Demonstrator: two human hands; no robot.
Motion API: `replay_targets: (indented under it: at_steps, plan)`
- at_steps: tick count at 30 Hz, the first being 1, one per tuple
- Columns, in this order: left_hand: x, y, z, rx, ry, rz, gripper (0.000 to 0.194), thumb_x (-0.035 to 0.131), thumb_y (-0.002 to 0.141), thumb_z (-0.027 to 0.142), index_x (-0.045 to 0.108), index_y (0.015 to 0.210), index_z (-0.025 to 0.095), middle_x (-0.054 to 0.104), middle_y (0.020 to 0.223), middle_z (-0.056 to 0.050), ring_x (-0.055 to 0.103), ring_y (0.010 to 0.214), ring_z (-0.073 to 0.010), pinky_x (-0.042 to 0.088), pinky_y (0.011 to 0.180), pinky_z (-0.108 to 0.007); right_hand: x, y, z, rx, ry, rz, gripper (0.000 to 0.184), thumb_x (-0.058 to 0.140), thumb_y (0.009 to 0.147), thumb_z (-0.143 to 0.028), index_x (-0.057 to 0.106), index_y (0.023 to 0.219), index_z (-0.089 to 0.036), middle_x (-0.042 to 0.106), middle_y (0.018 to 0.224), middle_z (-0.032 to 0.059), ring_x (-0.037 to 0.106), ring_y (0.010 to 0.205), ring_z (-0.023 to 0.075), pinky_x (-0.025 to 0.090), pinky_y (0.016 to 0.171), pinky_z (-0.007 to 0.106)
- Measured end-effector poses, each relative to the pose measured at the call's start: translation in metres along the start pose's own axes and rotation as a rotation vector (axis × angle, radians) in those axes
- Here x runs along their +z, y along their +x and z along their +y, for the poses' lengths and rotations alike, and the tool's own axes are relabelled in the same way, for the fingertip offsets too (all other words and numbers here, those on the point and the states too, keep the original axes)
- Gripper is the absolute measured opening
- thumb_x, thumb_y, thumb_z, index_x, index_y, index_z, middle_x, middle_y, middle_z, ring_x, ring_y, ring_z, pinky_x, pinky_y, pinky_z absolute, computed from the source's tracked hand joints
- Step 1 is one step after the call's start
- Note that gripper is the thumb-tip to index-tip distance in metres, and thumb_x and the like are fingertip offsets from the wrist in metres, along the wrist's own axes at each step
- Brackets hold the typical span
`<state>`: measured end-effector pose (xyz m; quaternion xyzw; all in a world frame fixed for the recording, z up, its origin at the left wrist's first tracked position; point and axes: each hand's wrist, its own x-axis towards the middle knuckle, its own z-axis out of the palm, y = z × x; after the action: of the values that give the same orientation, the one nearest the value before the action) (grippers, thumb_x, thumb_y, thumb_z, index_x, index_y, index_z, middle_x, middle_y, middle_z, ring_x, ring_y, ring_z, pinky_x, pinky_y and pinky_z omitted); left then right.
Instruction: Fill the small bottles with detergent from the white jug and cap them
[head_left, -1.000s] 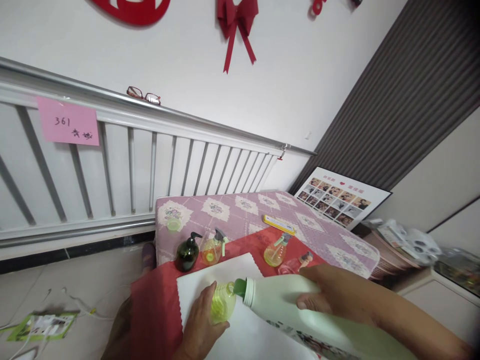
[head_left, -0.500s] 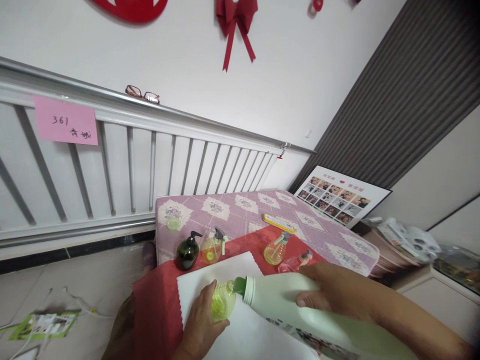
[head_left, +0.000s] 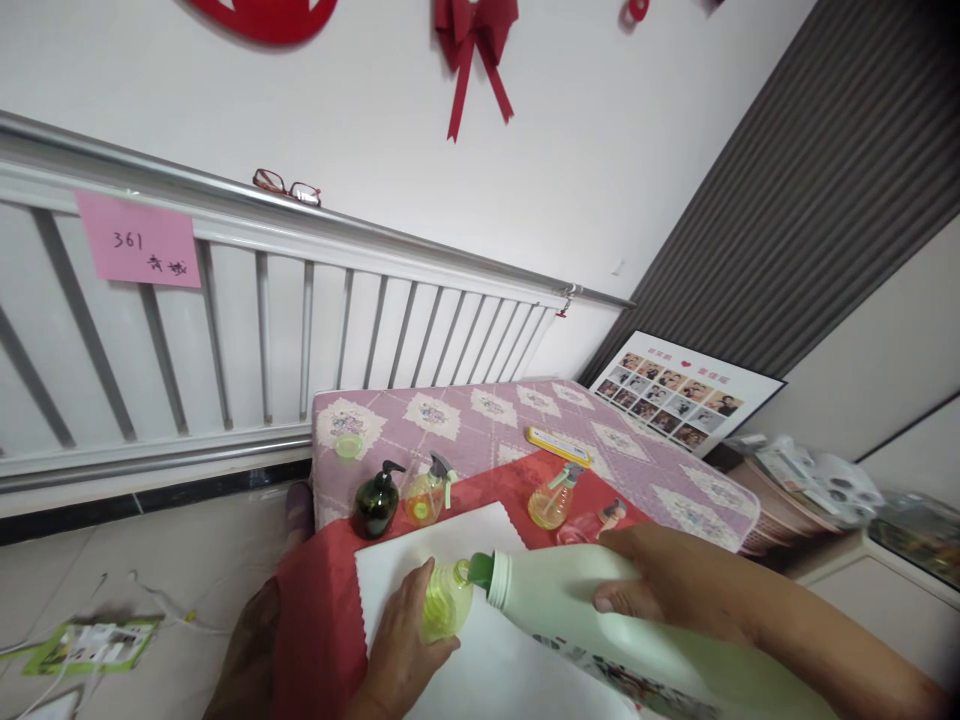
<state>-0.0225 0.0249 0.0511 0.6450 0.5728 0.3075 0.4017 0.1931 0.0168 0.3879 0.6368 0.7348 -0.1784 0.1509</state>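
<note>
My left hand (head_left: 401, 650) is wrapped round a small clear bottle (head_left: 448, 600) holding yellow-green liquid, which stands on a white sheet (head_left: 450, 540). My right hand (head_left: 660, 580) grips a large white jug (head_left: 570, 610), tipped on its side. The jug's green spout (head_left: 480, 571) touches the small bottle's mouth. Both rest over a red cloth (head_left: 322, 610) on the table.
Behind stand a dark green pump bottle (head_left: 375, 505), two yellow spray bottles (head_left: 427, 495) (head_left: 551, 503) and a pink one (head_left: 596, 525). A yellow flat case (head_left: 559, 447) and a small green cup (head_left: 348, 446) lie on the pink tablecloth (head_left: 480, 415). A white railing (head_left: 300, 330) runs behind.
</note>
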Motion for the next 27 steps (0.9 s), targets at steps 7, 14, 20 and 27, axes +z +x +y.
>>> replay_targets:
  at_steps: [7, 14, 20, 27]
  plan:
    - [-0.0004, 0.0008, 0.0014, 0.000, 0.020, 0.000, 0.097, 0.063, 0.064, 0.026, 0.034, 0.155, 0.015, 0.046, 0.161, -0.011, 0.041, 0.149, -0.0273, 0.031, 0.128, -0.039, 0.0003, 0.0011, -0.0008, 0.012, -0.012, -0.007, 0.031, 0.059, 0.087, -0.050, 0.070, 0.091, -0.021, 0.079, 0.101, 0.0126, 0.073, 0.096, 0.0354, 0.053, 0.075, 0.040]
    - [0.0013, 0.0017, -0.0019, -0.003, 0.021, -0.005, 0.097, 0.063, 0.063, 0.027, 0.033, 0.155, 0.015, 0.045, 0.162, -0.010, 0.040, 0.150, -0.0275, 0.030, 0.128, -0.039, -0.0018, 0.0004, -0.0021, 0.026, -0.005, -0.020, 0.032, 0.060, 0.086, -0.048, 0.070, 0.094, -0.019, 0.078, 0.108, 0.0153, 0.072, 0.101, 0.0376, 0.053, 0.079, 0.042]
    - [0.0011, 0.0017, -0.0012, -0.016, 0.036, -0.019, 0.098, 0.063, 0.063, 0.027, 0.033, 0.155, 0.017, 0.044, 0.163, -0.010, 0.039, 0.150, -0.0264, 0.029, 0.128, -0.036, -0.0006, 0.0007, -0.0013, 0.039, -0.001, -0.023, 0.032, 0.060, 0.085, -0.051, 0.069, 0.090, -0.020, 0.078, 0.096, 0.0125, 0.072, 0.092, 0.0350, 0.050, 0.074, 0.040]
    - [0.0012, 0.0019, -0.0008, -0.004, 0.014, -0.005, 0.098, 0.064, 0.063, 0.026, 0.033, 0.155, 0.014, 0.045, 0.161, -0.011, 0.040, 0.150, -0.0268, 0.029, 0.128, -0.039, 0.0018, 0.0027, 0.0037, 0.020, 0.031, 0.005, 0.031, 0.062, 0.083, -0.052, 0.071, 0.089, -0.023, 0.079, 0.098, 0.0112, 0.073, 0.093, 0.0344, 0.051, 0.073, 0.039]
